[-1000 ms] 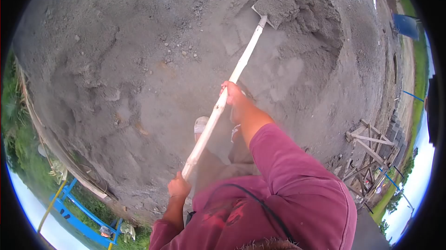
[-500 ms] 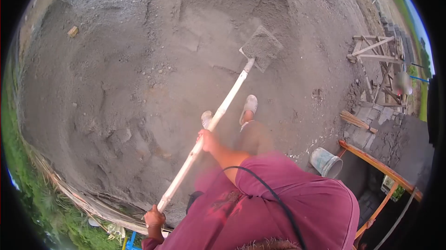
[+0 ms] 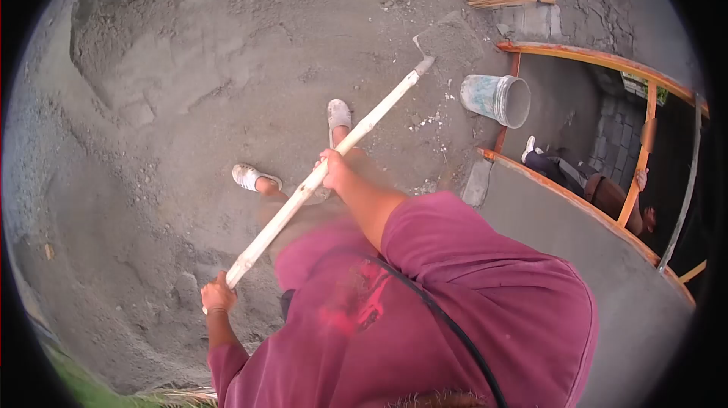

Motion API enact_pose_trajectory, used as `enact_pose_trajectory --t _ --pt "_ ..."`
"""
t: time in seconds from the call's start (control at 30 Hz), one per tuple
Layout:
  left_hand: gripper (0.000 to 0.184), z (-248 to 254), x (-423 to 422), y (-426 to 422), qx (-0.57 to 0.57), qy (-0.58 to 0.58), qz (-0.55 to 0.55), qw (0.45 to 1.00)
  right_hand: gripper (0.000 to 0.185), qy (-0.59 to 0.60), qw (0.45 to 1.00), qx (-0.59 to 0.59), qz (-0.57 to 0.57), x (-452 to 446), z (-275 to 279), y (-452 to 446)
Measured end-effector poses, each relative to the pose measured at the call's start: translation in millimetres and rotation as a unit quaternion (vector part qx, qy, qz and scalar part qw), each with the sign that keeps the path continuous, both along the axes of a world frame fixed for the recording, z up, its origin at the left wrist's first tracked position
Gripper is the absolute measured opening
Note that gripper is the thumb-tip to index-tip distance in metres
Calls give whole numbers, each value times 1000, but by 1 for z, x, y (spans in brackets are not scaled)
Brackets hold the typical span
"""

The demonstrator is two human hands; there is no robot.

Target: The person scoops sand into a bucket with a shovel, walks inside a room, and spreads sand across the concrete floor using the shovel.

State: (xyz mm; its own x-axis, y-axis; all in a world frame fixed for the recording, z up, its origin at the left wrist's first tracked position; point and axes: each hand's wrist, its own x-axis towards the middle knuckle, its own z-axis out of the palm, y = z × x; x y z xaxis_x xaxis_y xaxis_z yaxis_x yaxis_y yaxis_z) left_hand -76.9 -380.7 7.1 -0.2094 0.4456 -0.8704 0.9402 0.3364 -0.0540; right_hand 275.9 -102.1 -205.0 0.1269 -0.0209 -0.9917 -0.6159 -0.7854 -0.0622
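A shovel with a pale wooden handle (image 3: 277, 227) slants across the view in front of me. My left hand (image 3: 218, 296) is wrapped round the handle's rear end, low on the left. Farther along, about mid-handle, my right hand (image 3: 332, 168) is closed round the same shaft. The square shovel blade (image 3: 453, 38) is at the upper right, close to a bucket; a grey, sandy load seems to cover it and blends with the ground. Whether the blade touches the ground I cannot tell. My feet in pale, dusty shoes (image 3: 339, 114) stand apart beside the handle.
The whitish bucket (image 3: 481, 97) stands by an orange-brown wooden frame (image 3: 591, 51) around a doorway. Another person (image 3: 599, 189) is inside, one hand on a wooden bar. A bundle of thin sticks (image 3: 504, 0) lies at the top. Grey sand (image 3: 106, 218) spreads left.
I have turned to the right, and the shovel has swung right with its load, from the sand heap to near the bucket and doorway. Both hands stay on the handle.
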Motion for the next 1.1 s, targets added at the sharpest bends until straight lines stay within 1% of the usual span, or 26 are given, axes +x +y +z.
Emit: enact_pose_trajectory --t 0.07,0.13,0.2,0.27,0.33,0.4,0.43,0.47,0.5,0.53,0.57,0.63,0.73,0.83,0.87,0.93,0.97,1.0,1.03,1.1 --pt "39 -6 30 69 -6 -29 -20 999 14 -38 998 -6 -50 61 4 25" --pt "38 -11 64 133 -18 -73 -66 995 13 -83 992 -6 -98 121 21 58" --pt "38 -17 97 185 -23 -118 -94 988 9 -139 985 2 -101 176 34 78" --pt "38 -21 125 224 -32 -166 -112 979 7 -193 976 -2 -104 223 46 86" --pt "40 -27 149 254 -59 -253 -101 960 7 -245 964 -16 -104 264 58 90" --pt "42 -38 166 265 -71 -324 -87 939 15 -287 951 9 -115 295 62 77" --pt "41 -35 173 273 -136 -333 -39 932 20 -306 944 21 -120 310 58 69" --pt "40 -29 185 282 -202 -340 10 918 26 -345 938 26 16 338 38 49" --pt "39 -23 196 290 -265 -344 60 899 31 -356 930 17 90 350 44 47" --pt "33 -18 203 300 -308 -383 96 866 35 -355 922 -4 155 351 64 54" --pt "33 -19 206 305 -347 -412 134 832 40 -339 928 -31 152 343 104 71" --pt "33 -23 213 316 -409 -468 211 754 51 -346 923 -51 159 337 134 94" --pt "35 -15 228 328 -424 -514 232 708 50 -427 889 -22 165 365 78 91" --pt "37 -13 217 321 -424 -531 212 703 54 -447 878 -16 169 355 90 95" --pt "36 -17 206 313 -406 -545 207 704 55 -464 872 -2 156 344 93 95" --pt "38 -5 178 307 -343 -544 185 743 58 -496 857 25 135 310 109 92" --pt "38 0 160 299 -310 -541 178 761 57 -498 858 46 117 293 119 89" --pt "40 -3 139 283 -271 -523 177 789 56 -495 860 70 102 270 127 89" --pt "42 -2 121 266 -230 -494 142 827 56 -483 865 99 92 239 126 91" --pt "45 0 75 229 -133 -404 99 900 38 -341 927 150 49 202 113 85"
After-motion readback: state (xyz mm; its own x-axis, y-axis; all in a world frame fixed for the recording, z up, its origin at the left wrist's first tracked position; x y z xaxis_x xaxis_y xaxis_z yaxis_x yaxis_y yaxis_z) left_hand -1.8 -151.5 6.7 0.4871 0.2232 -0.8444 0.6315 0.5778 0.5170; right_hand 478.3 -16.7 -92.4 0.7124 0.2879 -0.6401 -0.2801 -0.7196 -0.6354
